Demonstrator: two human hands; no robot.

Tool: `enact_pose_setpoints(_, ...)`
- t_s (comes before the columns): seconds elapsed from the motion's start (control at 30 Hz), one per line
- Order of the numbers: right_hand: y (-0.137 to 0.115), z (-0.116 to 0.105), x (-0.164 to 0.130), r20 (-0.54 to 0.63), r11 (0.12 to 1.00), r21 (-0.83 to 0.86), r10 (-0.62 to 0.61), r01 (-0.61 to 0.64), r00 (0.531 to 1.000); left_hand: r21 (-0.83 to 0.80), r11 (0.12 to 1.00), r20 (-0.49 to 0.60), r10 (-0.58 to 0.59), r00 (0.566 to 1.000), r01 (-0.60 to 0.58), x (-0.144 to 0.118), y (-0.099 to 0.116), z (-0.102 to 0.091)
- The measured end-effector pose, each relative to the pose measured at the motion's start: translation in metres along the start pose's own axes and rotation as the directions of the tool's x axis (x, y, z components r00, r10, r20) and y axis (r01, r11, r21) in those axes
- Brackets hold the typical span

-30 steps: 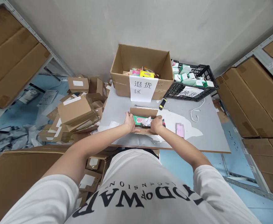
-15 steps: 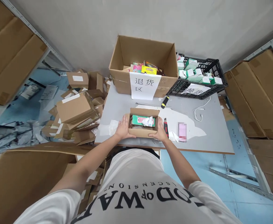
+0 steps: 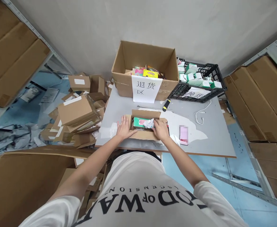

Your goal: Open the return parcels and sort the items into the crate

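A small open cardboard box [image 3: 145, 135] stands near the front edge of the grey table [image 3: 206, 135]. Inside it lie a green packet [image 3: 140, 122] and some crumpled white paper [image 3: 149, 123]. My left hand [image 3: 123, 128] rests flat against the box's left side, fingers spread. My right hand [image 3: 160, 129] lies over the box's right edge, with its fingers reaching into the box by the white paper. Whether these fingers grip anything is hidden.
A large open carton [image 3: 145, 63] with a white paper sign stands at the table's back, a black crate [image 3: 199, 90] of small boxes to its right. A pink item [image 3: 183, 135], a yellow-handled tool [image 3: 165, 105] and a white cable [image 3: 199, 115] lie on the table. Cardboard boxes [image 3: 77, 110] are heaped at left.
My right hand has gone from the box's outer right side up over its edge and into the box. My left hand stays at the left side, now with fingers spread.
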State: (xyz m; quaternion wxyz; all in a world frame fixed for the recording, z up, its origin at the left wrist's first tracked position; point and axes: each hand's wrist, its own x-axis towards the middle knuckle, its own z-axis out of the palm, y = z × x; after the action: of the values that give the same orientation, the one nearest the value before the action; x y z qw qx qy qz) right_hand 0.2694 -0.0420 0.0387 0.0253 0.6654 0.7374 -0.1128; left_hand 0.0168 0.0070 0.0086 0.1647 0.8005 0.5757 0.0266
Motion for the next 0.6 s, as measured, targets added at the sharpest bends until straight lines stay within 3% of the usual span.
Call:
enact_pose_setpoints(0.07, -0.012, -0.006, 0.014, 0.126, 1.000, -0.007, 0.005, -0.004, 0.992, 0.084, 0.996, -0.047, 0.045, 0.998, -0.041, 0.005, 0.013, -0.015)
enact_pose_setpoints(0.13, -0.021, -0.004, 0.030, 0.227, 0.996, -0.008, 0.091, -0.092, 0.970, 0.122, 0.978, -0.047, 0.175, 0.983, -0.169, 0.013, 0.030, -0.023)
enact_pose_setpoints(0.23, -0.026, 0.002, 0.046, 0.274, 0.989, 0.011, 0.142, -0.150, 0.951, 0.032, 0.935, 0.126, 0.347, 0.929, -0.353, 0.029, 0.052, -0.021)
enact_pose_setpoints(0.33, -0.025, 0.001, 0.053, 0.264, 0.994, 0.059, 0.071, -0.090, 0.962, -0.124, 0.943, 0.201, 0.329, 0.923, -0.309, 0.040, 0.060, -0.011)
enact_pose_setpoints(0.4, -0.024, -0.006, 0.054, 0.246, 0.989, 0.147, -0.036, -0.001, 0.969, -0.225, 0.918, 0.116, 0.359, 0.926, -0.328, 0.041, 0.058, -0.009)
enact_pose_setpoints(0.47, -0.025, -0.015, 0.055, 0.205, 0.955, 0.273, -0.174, 0.115, 0.963, -0.282, 0.865, 0.015, 0.437, 0.899, -0.415, 0.038, 0.051, -0.015)
enact_pose_setpoints(0.6, -0.038, -0.037, 0.058, 0.065, 0.806, 0.516, -0.375, 0.291, 0.925, -0.298, 0.805, -0.137, 0.496, 0.857, -0.514, 0.027, 0.031, -0.046)
